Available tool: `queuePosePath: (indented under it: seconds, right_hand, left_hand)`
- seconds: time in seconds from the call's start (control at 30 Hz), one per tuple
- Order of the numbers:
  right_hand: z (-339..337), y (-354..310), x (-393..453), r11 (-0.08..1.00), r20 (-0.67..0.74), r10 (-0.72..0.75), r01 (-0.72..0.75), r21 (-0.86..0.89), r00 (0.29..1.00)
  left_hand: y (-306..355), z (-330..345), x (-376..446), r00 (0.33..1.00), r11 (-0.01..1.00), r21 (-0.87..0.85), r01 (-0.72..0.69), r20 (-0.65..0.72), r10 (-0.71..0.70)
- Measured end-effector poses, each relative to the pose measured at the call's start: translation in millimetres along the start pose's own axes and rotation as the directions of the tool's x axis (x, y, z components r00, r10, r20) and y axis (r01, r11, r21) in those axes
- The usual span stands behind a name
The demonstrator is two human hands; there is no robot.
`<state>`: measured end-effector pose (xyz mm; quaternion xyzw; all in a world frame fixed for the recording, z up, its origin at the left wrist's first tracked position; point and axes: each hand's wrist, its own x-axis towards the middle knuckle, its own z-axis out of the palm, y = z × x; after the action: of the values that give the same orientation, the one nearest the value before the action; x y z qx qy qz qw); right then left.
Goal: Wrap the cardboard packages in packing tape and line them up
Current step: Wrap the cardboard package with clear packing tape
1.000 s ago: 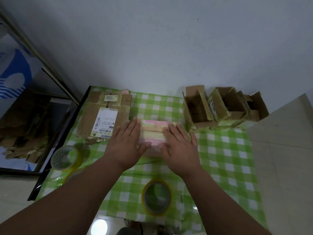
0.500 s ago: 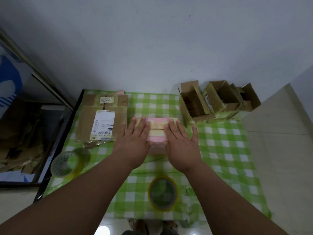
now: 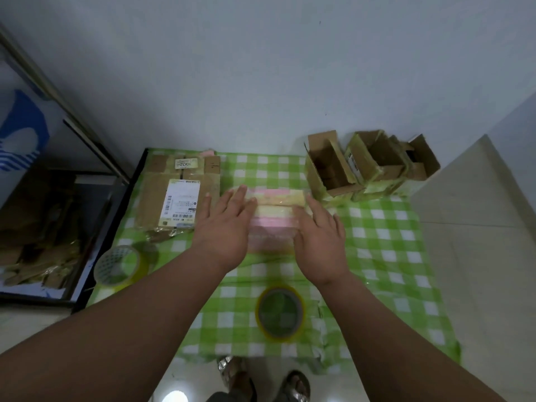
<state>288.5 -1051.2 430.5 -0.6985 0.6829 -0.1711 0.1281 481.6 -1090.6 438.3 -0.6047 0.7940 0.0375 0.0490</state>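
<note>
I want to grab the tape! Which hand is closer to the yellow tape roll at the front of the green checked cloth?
Right. The right hand lies on the pink and yellow bundle, just above the yellow tape roll. The left hand rests on the bundle's other end, farther left.

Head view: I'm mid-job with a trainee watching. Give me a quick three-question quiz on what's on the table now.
1. True or false: both hands lie flat on the pink and yellow package.
2. How many tape rolls lie on the checked cloth?
3. The open cardboard boxes stand: A) far right, B) far left, C) near edge.

Key:
1. True: left hand and right hand press it with straight fingers.
2. Two: the near tape roll and the left tape roll.
3. A; the labelled flat package lies at the left.
</note>
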Motion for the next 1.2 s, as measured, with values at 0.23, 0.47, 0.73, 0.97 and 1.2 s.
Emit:
queuePosePath:
  seconds: [0.23, 0.47, 0.73, 0.97, 1.2]
  right_hand:
    - [-0.7, 19.4, -50.5, 0.996, -0.038, 0.054, -0.051, 0.076, 0.998]
    - [28.9, 16.4, -98.8, 0.966, 0.269, -0.258, 0.249, 0.067, 0.928]
    - [55.5, 18.4, -112.4, 0.888, 0.61, -0.297, 0.448, -0.107, 0.735]
    - [42.0, 28.9, -107.5, 0.986, 0.553, -0.157, 0.16, 0.044, 0.818]
    - [-1.2, 30.0, -89.6, 0.565, 0.582, 0.139, -0.547, 0.618, 0.801]
  left_hand:
    - [21.9, -1.5, -29.5, 0.968, 0.98, -0.158, 0.119, -0.201, -0.15]
    - [45.4, 21.8, -88.9, 0.899, 0.885, -0.308, 0.35, -0.154, -0.41]
    - [48.2, 62.9, -126.2, 0.876, 0.838, -0.253, 0.483, 0.134, -0.464]
    - [49.0, 59.6, -130.2, 0.819, 0.747, -0.338, 0.573, 0.267, -0.508]
    - [65.2, 32.4, -117.6, 0.72, 0.2, -0.733, 0.65, 0.509, -0.472]
